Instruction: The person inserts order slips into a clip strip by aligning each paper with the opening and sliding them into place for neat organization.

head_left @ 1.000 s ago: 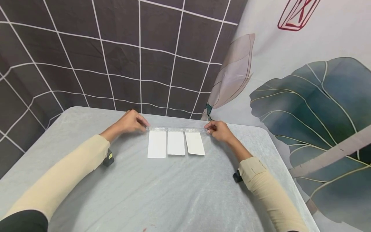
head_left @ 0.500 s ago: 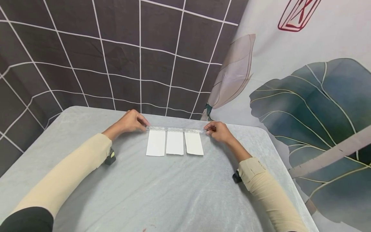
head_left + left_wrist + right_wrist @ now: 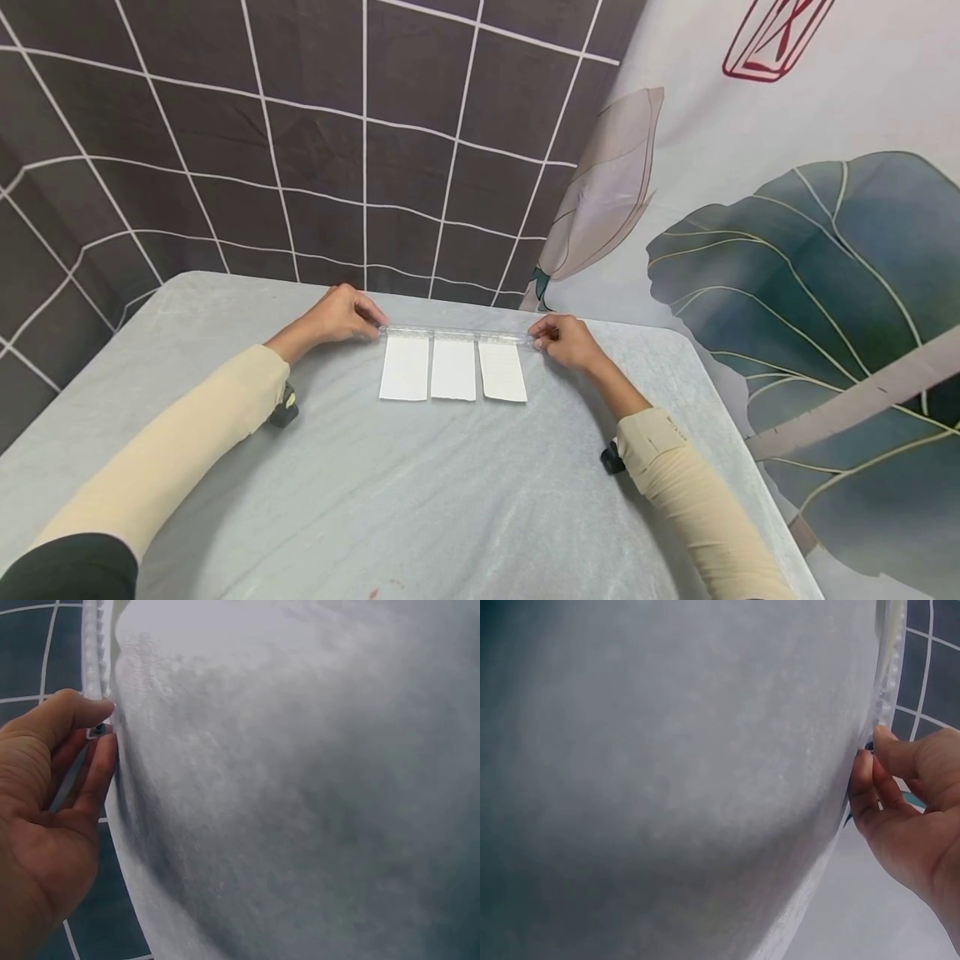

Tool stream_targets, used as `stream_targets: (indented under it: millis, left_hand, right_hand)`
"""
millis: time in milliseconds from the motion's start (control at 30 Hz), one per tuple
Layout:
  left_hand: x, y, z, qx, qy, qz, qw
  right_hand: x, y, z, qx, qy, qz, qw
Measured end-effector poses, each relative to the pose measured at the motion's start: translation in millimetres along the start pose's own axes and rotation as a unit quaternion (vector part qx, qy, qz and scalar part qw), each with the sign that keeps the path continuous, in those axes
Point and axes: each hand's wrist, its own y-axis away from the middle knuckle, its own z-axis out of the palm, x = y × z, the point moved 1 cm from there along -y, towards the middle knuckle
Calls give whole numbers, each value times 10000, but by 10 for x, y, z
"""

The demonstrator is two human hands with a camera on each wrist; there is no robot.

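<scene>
A narrow clear plastic strip (image 3: 454, 334) spans the gap between my two hands near the far side of the table. My left hand (image 3: 337, 315) pinches its left end between thumb and fingertips, and my right hand (image 3: 568, 338) pinches the right end likewise. Three blank paper pieces hang side by side from the strip: a white left one (image 3: 405, 369), a white middle one (image 3: 453, 369) and a cream right one (image 3: 502, 372). In the left wrist view the strip (image 3: 94, 656) shows a bumpy, ridged surface. A small dark spot sits at each pinched end.
A pale grey cloth covers the table (image 3: 420, 500), its far edge just beyond the hands. Behind it hangs a dark cloth with a white grid (image 3: 315, 150). At right is a white drape with leaf prints (image 3: 795, 275).
The paper pieces have swung slightly, the left one's lower edge now higher in view. Both hands keep their grip in almost the same place.
</scene>
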Motion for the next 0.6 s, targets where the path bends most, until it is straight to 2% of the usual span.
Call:
stream_targets:
  millis: [300,600]
  left_hand:
    - [-54,-5,19,-85,-34,-57,9999]
    - [-12,29,22,-59,110,51,9999]
  right_hand:
    - [13,12,7,-45,-55,121,9999]
    - [4,37,-22,-65,-151,242,9996]
